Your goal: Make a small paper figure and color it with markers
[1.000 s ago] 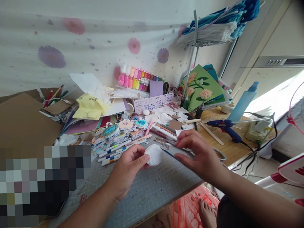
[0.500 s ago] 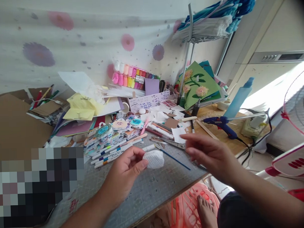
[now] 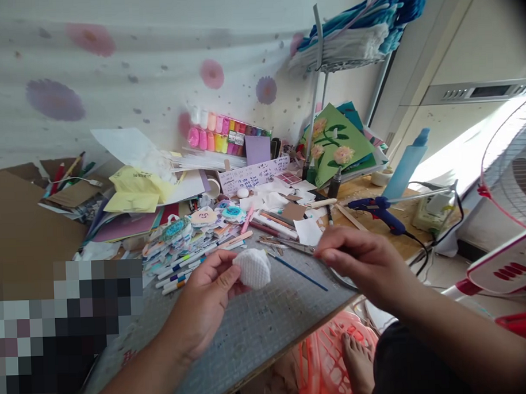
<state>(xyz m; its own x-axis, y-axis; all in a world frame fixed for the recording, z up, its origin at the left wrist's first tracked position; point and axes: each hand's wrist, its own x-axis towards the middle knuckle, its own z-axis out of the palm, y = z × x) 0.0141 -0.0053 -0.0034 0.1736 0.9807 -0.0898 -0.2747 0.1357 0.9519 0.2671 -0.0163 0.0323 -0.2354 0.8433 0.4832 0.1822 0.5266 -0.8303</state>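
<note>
Between thumb and fingers, my left hand (image 3: 210,296) pinches a small white rounded pad (image 3: 254,269) with a quilted dot texture, tilted so its face turns toward me. My right hand (image 3: 364,268) hovers over the table's right side, apart from the pad. Its thumb and index finger are pressed together, and whatever may be between them is too small to make out. Scissors (image 3: 297,245) lie just beyond the right fingertips. A thin blue paintbrush (image 3: 298,270) rests on the grey cutting mat (image 3: 259,329) between the hands. Several markers (image 3: 183,271) lie beyond my left hand.
A stack of decorated cutouts (image 3: 169,240) stands at centre left, beside a cardboard box (image 3: 26,228). At right are a blue glue gun (image 3: 380,213), its cord, and a blue spray bottle (image 3: 406,166). Coloured clay packs (image 3: 226,132) stand at the back.
My left hand has tilted the pad up, so more of its face shows, and shifted slightly left. My right hand's fingers have closed from a looser curl into a pinch.
</note>
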